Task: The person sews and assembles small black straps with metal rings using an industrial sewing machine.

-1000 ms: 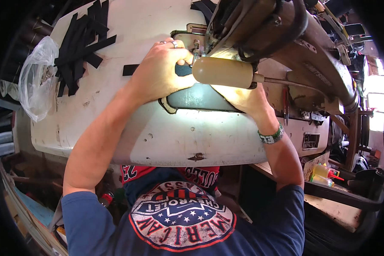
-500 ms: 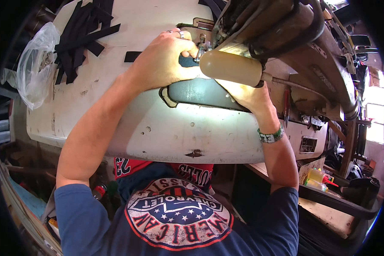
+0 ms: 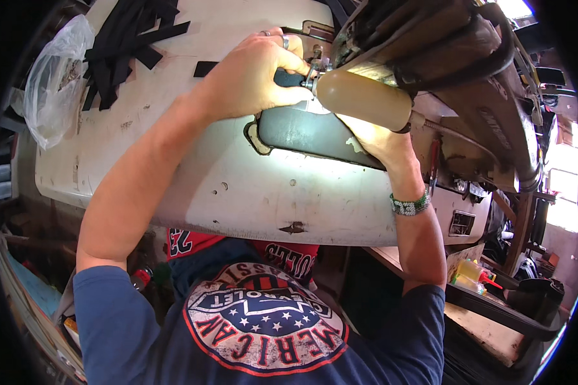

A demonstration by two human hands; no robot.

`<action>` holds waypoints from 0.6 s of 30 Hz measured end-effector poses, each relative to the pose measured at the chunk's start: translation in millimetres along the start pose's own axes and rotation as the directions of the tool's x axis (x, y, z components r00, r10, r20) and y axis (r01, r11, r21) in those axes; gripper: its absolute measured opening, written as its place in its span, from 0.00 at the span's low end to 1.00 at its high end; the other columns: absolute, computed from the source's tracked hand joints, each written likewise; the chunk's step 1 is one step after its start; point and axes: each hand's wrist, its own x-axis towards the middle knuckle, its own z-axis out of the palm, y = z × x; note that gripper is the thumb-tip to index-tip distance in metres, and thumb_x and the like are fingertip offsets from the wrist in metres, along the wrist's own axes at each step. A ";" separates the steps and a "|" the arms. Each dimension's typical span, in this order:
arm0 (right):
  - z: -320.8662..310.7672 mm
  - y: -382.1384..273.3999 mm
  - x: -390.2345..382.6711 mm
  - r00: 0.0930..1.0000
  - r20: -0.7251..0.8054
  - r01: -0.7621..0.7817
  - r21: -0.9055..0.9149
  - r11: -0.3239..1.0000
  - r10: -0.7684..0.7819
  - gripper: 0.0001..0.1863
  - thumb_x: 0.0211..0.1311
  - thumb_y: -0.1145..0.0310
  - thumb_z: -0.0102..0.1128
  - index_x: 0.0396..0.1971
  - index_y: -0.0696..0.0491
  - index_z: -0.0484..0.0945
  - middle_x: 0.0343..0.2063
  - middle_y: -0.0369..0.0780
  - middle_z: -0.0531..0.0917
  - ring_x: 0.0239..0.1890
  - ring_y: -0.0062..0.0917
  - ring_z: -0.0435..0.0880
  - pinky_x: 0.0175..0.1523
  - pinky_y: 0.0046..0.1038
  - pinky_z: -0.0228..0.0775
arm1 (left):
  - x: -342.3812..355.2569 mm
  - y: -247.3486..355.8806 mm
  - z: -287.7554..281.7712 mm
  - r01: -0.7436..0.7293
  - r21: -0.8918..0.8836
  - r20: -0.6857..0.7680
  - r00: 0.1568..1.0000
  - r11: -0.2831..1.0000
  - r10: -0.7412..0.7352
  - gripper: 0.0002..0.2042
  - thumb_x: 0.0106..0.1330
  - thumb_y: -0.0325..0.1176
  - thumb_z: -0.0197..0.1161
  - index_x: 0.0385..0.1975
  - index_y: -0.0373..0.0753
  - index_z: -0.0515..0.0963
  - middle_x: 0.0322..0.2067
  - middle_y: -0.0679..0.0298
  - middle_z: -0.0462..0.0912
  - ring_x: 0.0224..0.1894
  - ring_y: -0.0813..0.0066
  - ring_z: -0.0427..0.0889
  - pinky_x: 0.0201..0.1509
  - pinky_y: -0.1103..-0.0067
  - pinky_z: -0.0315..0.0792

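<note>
My left hand (image 3: pixel 250 77), with rings on it, bends around the needle area (image 3: pixel 317 63) of a sewing machine. Its thumb and forefinger reach close to the metal parts there, and a dark patch (image 3: pixel 288 78), perhaps fabric, shows between them. Whatever the fingertips pinch is too small to make out. Beyond the grey machine bed plate (image 3: pixel 315 133), my right hand (image 3: pixel 374 138) comes in from the other side, a beaded bracelet (image 3: pixel 411 205) on its wrist. A cream-coloured rounded lamp (image 3: pixel 364 99) hides its fingers and lights the plate.
The brown sewing machine arm (image 3: pixel 456 83) overhangs the upper right. Black fabric strips (image 3: pixel 125 51) are piled on the worn white tabletop (image 3: pixel 173 154), beside a clear plastic bag (image 3: pixel 54 80). At the lower right are a yellow bottle with a red nozzle (image 3: pixel 472 269) and a wooden surface (image 3: pixel 485 321).
The whole view has shifted slightly, so the machine and lamp appear farther right. Both hands remain around the needle area, with little visible change in their grip.
</note>
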 end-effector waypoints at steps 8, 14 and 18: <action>0.0 16.4 -8.9 0.997 -0.004 0.082 0.020 0.996 -0.082 0.23 0.49 0.69 0.77 0.45 0.56 0.77 0.38 0.40 0.84 0.41 0.29 0.83 0.49 0.30 0.76 | -4.4 2.6 -3.2 -0.036 0.119 -0.004 0.999 0.992 0.036 0.05 0.53 0.24 0.66 0.30 0.36 0.80 0.31 0.67 0.72 0.41 0.70 0.72 0.63 0.71 0.59; 3.7 14.6 -14.5 0.942 0.035 -0.323 0.366 0.873 0.334 0.24 0.50 0.68 0.76 0.46 0.55 0.76 0.41 0.40 0.82 0.46 0.26 0.82 0.53 0.28 0.74 | -0.8 0.1 -4.5 -0.024 0.041 0.057 0.998 0.999 0.022 0.05 0.54 0.23 0.64 0.30 0.35 0.80 0.31 0.65 0.73 0.42 0.68 0.72 0.61 0.73 0.60; -19.2 0.9 -12.2 0.992 0.055 -0.115 -0.044 0.992 0.117 0.17 0.55 0.67 0.73 0.41 0.58 0.78 0.40 0.43 0.81 0.44 0.35 0.81 0.53 0.30 0.73 | 3.6 4.6 -2.8 -0.043 0.028 0.094 0.995 0.999 0.040 0.04 0.54 0.23 0.64 0.29 0.34 0.79 0.30 0.63 0.72 0.39 0.67 0.71 0.61 0.73 0.61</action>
